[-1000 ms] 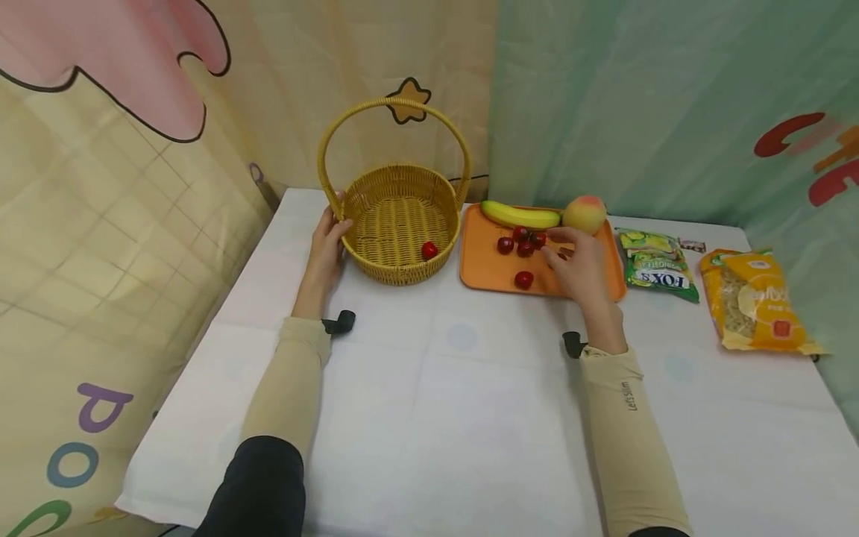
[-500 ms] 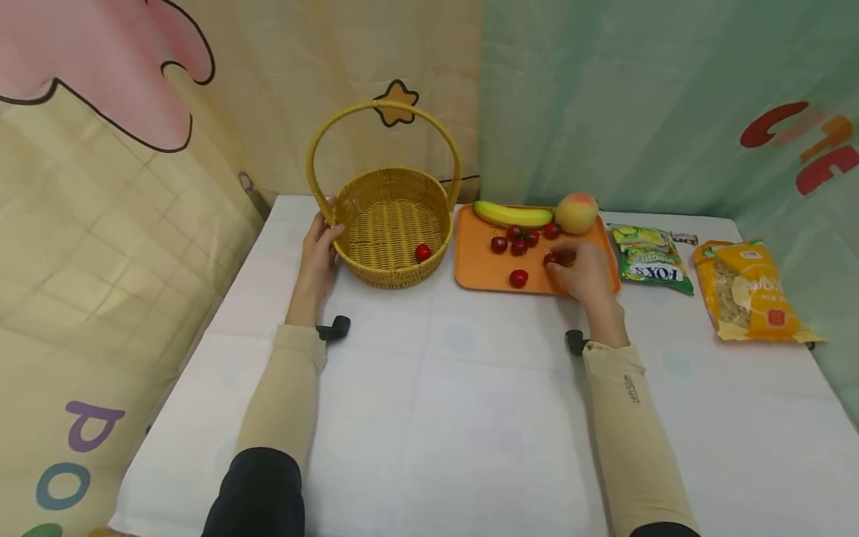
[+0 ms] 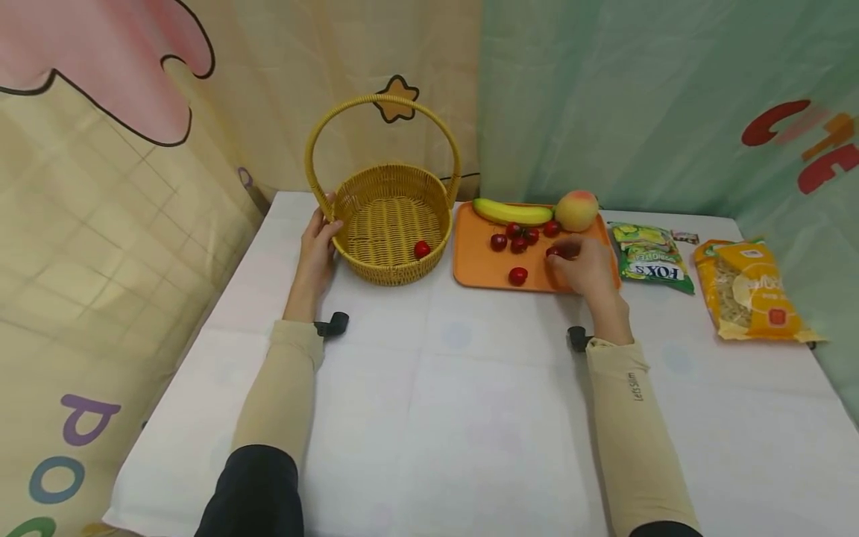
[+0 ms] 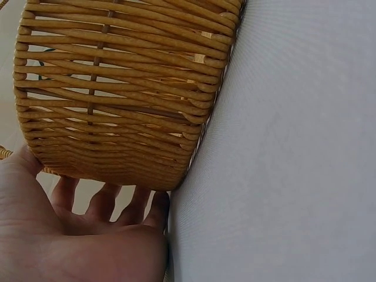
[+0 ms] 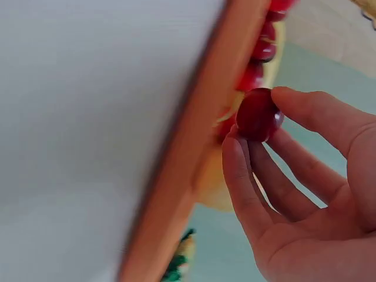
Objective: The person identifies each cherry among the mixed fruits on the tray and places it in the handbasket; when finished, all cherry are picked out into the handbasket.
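Note:
My left hand (image 3: 318,250) holds the left side of a yellow-brown wicker basket (image 3: 396,274), near the foot of its tall handle. The thumb lies at the rim and the fingers reach along the outer wall, as the left wrist view shows. One red cherry (image 3: 421,249) lies inside the basket. Over the right part of an orange tray (image 3: 486,277), my right hand (image 3: 586,267) pinches a dark red cherry (image 5: 258,114) between thumb and fingertips. Several other cherries (image 3: 518,245) lie on the tray, with one (image 3: 517,276) apart near its front edge.
A banana (image 3: 511,213) and a peach (image 3: 576,211) lie along the tray's back edge. Right of the tray are a green Fox's packet (image 3: 652,257), a small wrapped piece (image 3: 684,237) and an orange-yellow bag (image 3: 754,291). Printed curtains hang behind and left of the white-covered table.
My right hand has moved from beside the peach towards the tray's front right, and now pinches a cherry there. My left hand stays on the basket. The head view has shifted slightly.

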A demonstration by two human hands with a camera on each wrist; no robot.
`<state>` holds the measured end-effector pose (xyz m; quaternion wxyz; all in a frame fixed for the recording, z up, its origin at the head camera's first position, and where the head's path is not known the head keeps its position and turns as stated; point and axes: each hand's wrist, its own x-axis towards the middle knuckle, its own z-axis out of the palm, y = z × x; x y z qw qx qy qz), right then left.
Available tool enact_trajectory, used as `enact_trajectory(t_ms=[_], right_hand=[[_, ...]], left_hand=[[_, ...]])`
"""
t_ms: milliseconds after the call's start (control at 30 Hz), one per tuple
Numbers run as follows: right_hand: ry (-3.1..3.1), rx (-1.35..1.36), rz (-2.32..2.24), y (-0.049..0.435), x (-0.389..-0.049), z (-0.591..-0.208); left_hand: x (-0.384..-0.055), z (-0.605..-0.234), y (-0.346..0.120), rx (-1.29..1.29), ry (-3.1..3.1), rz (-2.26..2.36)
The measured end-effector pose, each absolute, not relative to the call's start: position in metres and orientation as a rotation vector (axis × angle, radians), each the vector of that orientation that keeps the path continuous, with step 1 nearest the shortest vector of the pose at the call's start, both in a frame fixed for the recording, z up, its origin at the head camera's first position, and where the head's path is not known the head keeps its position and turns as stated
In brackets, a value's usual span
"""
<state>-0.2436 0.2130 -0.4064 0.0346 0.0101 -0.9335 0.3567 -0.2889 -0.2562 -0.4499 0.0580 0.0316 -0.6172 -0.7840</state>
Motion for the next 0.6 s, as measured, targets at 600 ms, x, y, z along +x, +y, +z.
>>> enact_trajectory(t_ms=[600], right_hand=[[-2.67,0.504,1.229,0.105,-0.246,-0.372]], left_hand=[[-0.288,-0.45,-0.258,0.09,-1.841,-2.399]])
